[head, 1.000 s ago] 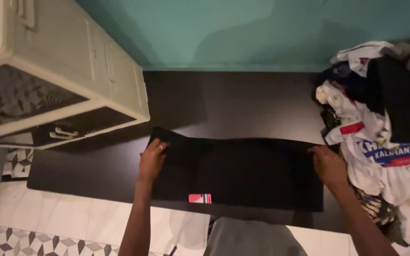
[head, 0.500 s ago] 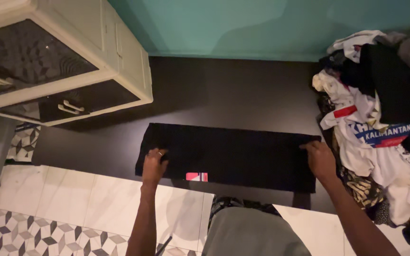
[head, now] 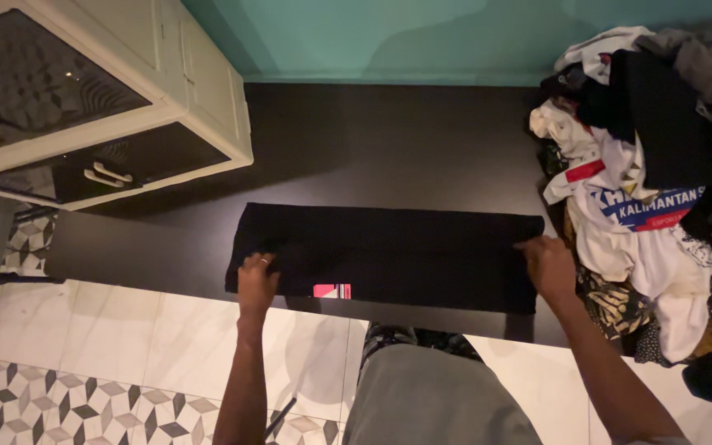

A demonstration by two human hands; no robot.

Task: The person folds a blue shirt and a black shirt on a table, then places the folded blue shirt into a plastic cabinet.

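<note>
A black garment (head: 389, 251), folded into a long narrow strip with a small red and white label at its near edge, lies flat on a dark mat (head: 389, 156). My left hand (head: 255, 280) rests on the strip's left end, a ring on one finger, fingers curled onto the cloth. My right hand (head: 547, 265) presses on the strip's right end, next to the heap of clothes. Both hands lie on the fabric; whether they pinch it I cannot tell.
A heap of unfolded clothes (head: 644, 189), white, black and patterned, fills the right side. A cream plastic drawer cabinet (head: 92, 99) stands at the upper left. A teal wall (head: 372, 37) runs behind the mat. White and patterned floor tiles (head: 125, 363) lie nearest me.
The garment has been folded narrower, its far edge brought toward me. Both hands moved toward me with the cloth's near edge. The view shifted slightly.
</note>
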